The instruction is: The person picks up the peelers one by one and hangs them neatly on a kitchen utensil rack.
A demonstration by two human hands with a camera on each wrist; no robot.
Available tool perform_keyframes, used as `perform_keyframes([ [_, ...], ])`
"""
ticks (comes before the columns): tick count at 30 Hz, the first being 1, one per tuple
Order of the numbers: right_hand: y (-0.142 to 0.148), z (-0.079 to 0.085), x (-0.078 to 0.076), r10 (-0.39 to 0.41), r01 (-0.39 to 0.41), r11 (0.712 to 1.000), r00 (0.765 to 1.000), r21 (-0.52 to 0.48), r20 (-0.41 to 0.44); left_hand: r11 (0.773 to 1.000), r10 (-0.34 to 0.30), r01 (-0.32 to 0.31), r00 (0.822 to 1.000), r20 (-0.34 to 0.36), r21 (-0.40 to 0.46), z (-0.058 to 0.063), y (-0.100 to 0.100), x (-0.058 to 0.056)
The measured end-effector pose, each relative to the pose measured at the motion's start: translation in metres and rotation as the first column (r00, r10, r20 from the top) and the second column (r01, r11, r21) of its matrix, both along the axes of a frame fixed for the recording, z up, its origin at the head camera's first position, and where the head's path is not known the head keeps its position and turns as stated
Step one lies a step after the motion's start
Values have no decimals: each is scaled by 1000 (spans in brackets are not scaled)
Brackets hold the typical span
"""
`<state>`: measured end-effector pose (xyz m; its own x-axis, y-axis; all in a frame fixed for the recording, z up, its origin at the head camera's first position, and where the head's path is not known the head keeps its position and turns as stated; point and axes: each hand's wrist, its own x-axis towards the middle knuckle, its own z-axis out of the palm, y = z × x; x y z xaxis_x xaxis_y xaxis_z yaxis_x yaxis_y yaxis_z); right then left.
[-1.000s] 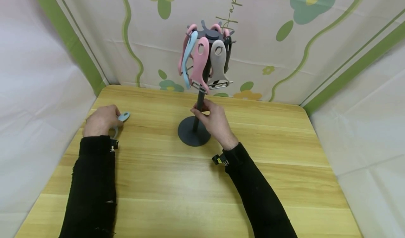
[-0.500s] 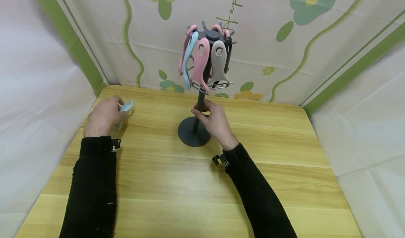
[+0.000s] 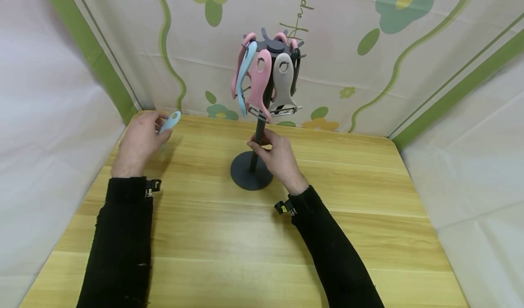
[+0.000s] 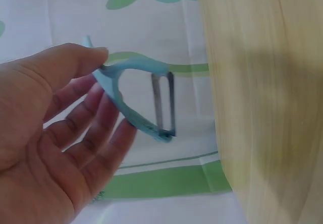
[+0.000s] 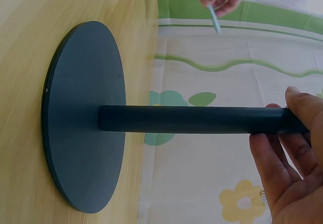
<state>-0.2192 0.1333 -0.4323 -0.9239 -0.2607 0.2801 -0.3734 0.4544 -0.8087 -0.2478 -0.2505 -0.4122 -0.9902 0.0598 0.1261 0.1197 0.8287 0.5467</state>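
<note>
My left hand [image 3: 141, 137] pinches a light blue peeler [image 4: 133, 65] between thumb and fingers, held up off the table on the left. In the left wrist view its forked head and metal blade point away from the palm. My right hand [image 3: 280, 158] grips the dark post [image 5: 197, 119] of a stand, whose round base [image 3: 250, 180] rests on the table. From the stand's hooked top [image 3: 275, 46] hang several peelers, among them a blue peeler [image 3: 244, 78], a pink peeler [image 3: 259, 83], a grey peeler [image 3: 283, 83] and a black one partly hidden.
The wooden table [image 3: 229, 249] spreads under both arms. A printed curtain [image 3: 335, 71] stands behind its far edge, and white cloth [image 3: 53, 117] flanks it on the left, with more on the right.
My left hand has lifted the light blue peeler off the table and carried it up and away, slightly to the right. My right hand and the stand stay put.
</note>
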Motion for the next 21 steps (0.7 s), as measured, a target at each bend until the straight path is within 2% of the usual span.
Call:
perform_keyframes([
  [3, 0, 0, 0, 1, -1, 1000, 1000, -1, 2, 1000, 6, -5, 999, -42, 18, 1, 4, 0],
  [13, 0, 0, 0, -2, 2, 1000, 1000, 5, -1, 991, 30, -19, 996, -83, 132, 8, 21, 2],
  [21, 0, -1, -1, 1, -1, 1000, 1000, 5, -10, 978, 17, 11, 991, -133, 209, 12, 37, -1],
])
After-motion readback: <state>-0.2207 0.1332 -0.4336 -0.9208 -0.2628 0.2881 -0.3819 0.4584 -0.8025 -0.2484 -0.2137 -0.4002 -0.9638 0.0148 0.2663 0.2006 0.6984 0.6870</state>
